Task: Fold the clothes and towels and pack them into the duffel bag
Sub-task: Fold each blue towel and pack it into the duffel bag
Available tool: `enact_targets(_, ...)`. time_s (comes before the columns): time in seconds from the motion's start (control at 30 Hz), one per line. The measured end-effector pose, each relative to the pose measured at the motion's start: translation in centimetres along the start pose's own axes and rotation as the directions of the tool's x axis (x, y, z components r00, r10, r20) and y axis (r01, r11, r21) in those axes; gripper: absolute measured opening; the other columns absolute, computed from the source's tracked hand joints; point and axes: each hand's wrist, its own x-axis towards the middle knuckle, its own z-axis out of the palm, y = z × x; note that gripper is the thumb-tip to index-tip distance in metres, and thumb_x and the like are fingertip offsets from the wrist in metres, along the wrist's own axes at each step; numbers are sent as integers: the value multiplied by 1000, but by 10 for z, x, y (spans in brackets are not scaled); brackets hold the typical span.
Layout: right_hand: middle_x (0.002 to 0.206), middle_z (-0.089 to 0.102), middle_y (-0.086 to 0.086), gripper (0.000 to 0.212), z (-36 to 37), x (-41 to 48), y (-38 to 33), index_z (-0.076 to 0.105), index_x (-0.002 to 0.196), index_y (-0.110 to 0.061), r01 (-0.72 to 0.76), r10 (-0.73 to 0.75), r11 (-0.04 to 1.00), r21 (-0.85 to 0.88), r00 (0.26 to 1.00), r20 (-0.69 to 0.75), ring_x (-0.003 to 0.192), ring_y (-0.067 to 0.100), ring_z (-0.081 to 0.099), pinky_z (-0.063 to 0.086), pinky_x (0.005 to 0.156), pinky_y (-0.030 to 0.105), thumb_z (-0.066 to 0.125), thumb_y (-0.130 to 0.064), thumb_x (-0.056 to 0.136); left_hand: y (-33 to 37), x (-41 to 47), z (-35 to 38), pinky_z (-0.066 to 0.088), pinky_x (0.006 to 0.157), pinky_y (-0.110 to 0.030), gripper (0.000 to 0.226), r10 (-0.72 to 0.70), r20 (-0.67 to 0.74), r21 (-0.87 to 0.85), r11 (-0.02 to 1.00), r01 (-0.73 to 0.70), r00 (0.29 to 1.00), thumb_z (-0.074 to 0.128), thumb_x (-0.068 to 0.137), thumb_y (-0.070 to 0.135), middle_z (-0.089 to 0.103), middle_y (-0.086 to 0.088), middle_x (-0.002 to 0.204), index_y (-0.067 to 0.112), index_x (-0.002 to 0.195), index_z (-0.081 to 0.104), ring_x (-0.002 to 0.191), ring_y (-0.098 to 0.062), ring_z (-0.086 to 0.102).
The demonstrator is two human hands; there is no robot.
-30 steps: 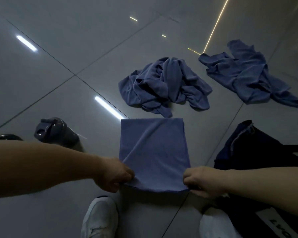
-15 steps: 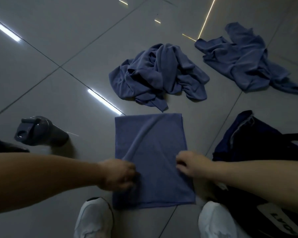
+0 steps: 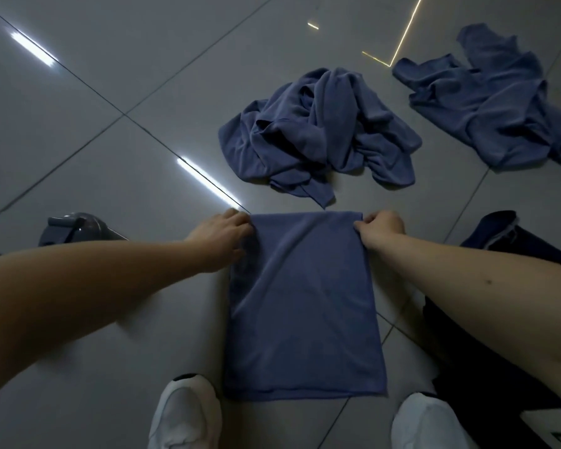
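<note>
The blue towel lies flat on the floor at lower middle of the frame, the left hand and right hand each pinching a far corner; it looks soft, light and limp, so it is best lifted by both corners together.

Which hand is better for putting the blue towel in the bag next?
Probably the right hand: the duffel bag lies on its side of the folded towel. The left hand would have to cross over.
</note>
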Motion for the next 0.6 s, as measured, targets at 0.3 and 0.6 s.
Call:
enact_targets(0.3, 109, 66, 16, 16, -6, 2, 5, 64, 100, -9, -8, 7, 1000, -14, 999, -50, 97, 35, 61, 47, 79, 38, 62, -24, 98, 10, -3, 14, 27, 118, -41, 73, -67, 81, 11, 998, 67, 994, 59, 93, 43, 16, -1, 162, 19, 154, 26, 148, -25, 17)
enact_targets(0.6, 98, 57, 1, 18, 6, -48, 37, 53, 97, -18, 142, -149, 974, -174, 989, -25, 85, 25, 55, 44, 71, 34, 60, -36, 96, 47, -25, 21, 46, 99, -41, 47, 119, -72, -27, 992, -122, 990, 67, 84, 32, 52, -9, 134, 11, 125, 58, 122, -33, 48)
